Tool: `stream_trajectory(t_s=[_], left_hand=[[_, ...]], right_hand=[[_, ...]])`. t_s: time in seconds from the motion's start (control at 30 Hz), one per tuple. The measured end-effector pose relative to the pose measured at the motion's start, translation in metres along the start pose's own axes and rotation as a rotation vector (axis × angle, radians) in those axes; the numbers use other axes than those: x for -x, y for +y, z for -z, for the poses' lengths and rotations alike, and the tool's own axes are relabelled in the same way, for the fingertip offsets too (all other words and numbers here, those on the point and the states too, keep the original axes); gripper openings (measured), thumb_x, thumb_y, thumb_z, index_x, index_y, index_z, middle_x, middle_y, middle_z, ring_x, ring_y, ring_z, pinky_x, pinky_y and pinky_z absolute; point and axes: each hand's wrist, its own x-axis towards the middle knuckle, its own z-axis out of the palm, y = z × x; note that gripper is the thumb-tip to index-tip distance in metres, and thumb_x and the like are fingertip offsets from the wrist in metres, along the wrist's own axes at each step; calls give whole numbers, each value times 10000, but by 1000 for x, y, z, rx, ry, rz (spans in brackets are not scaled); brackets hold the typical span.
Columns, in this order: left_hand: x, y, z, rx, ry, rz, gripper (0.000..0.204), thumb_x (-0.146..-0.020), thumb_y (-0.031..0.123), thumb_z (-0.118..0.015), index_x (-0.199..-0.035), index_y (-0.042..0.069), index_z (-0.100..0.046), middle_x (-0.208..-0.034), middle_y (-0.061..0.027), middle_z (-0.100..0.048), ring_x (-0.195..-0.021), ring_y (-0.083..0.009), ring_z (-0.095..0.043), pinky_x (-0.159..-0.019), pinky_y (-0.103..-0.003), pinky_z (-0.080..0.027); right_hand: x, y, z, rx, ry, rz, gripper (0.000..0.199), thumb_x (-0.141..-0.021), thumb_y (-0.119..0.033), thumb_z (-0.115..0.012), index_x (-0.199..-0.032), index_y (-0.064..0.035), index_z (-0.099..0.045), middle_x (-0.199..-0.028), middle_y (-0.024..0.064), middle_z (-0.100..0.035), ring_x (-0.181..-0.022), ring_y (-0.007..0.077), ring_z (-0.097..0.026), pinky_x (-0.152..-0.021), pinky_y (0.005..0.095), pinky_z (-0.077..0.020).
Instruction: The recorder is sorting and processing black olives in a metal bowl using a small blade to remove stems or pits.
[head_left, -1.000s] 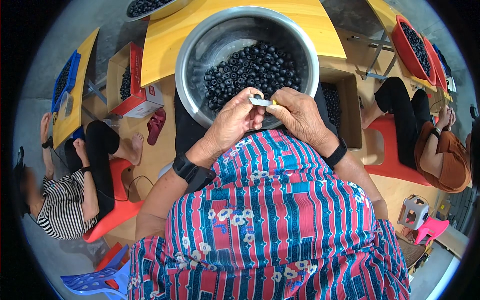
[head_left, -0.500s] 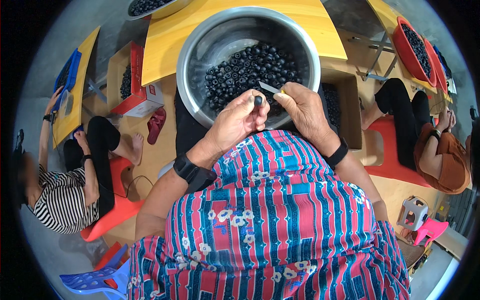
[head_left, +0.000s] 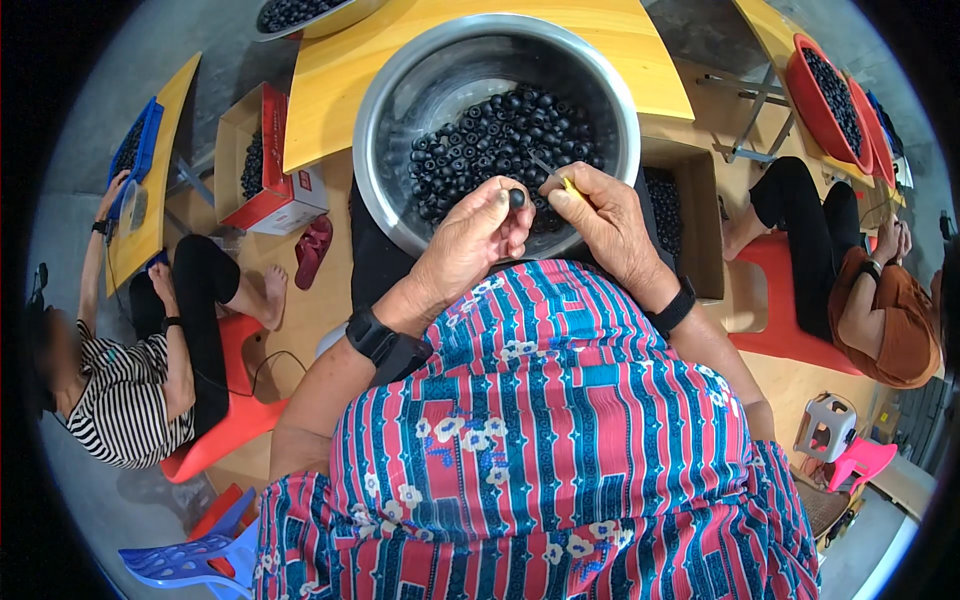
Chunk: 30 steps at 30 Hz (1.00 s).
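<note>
A large metal bowl (head_left: 368,130) stands in front of me, with many small black round pieces (head_left: 480,145) heaped in it; several show a hole in the middle. Over the bowl's near rim, my left hand (head_left: 470,235) pinches one black round piece (head_left: 517,199) between thumb and fingers. Beside it on the right, my right hand (head_left: 608,218) is closed round a small knife (head_left: 571,187) with a yellow handle. Its thin blade points up and left over the heap, seen nearly edge-on. Blade and held piece are apart.
A yellow table (head_left: 650,60) lies under the bowl's far side. Cardboard boxes (head_left: 295,203) with black pieces flank it. Co-workers sit at left in a striped shirt (head_left: 130,400) and at right in a brown top (head_left: 895,345). A red basin (head_left: 800,85) is at far right.
My right hand has turned the knife, so its blade now shows as a thin line instead of a broad face. My left hand keeps the black piece in nearly the same place.
</note>
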Motion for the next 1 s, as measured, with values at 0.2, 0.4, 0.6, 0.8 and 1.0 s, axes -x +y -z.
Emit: stream_trajectory(t_s=[0.2,0.4,0.6,0.8,1.0], left_hand=[[-1,-1,5,-33,-1,3,239,-1056,301,-432,-1095,83,-523,-952,-18,-518,-792,-81,-451,-706,-243,-408],[-1,-6,11,69,3,16,269,-1055,250,-424,-1198,53,-538,-968,-23,-544,-816,-88,-488,-724,-260,-425],[-4,-8,20,196,-55,25,254,-1035,176,-432,-1211,33,-546,-934,-22,-571,-811,-95,-515,-732,-276,-437],[-3,-10,19,284,46,55,214,-1038,187,-445,-1150,55,-570,-940,-21,-576,-804,-99,-516,-725,-275,-437],[-2,-8,13,191,86,-26,208,-1048,260,-451,-1102,83,-547,-962,-10,-531,-817,-92,-500,-723,-263,-429]], right_hand=[[1,3,-6,-69,-1,43,313,-849,-78,-709,-1154,-20,-665,-1007,130,-690,-980,218,-659,-892,308,-498],[1,-4,-7,-36,-75,79,339,-859,-71,-698,-1196,-56,-665,-1002,129,-695,-925,215,-673,-832,303,-518],[2,-5,-6,220,-60,235,413,-837,-12,-701,-1237,-112,-671,-799,70,-625,-705,166,-569,-653,280,-474],[4,-7,-5,280,-55,207,369,-809,-122,-713,-1170,-197,-701,-773,100,-608,-706,271,-626,-614,368,-494],[4,-17,1,236,-37,302,218,-832,-217,-717,-1016,-100,-705,-756,109,-601,-707,300,-621,-620,390,-489]])
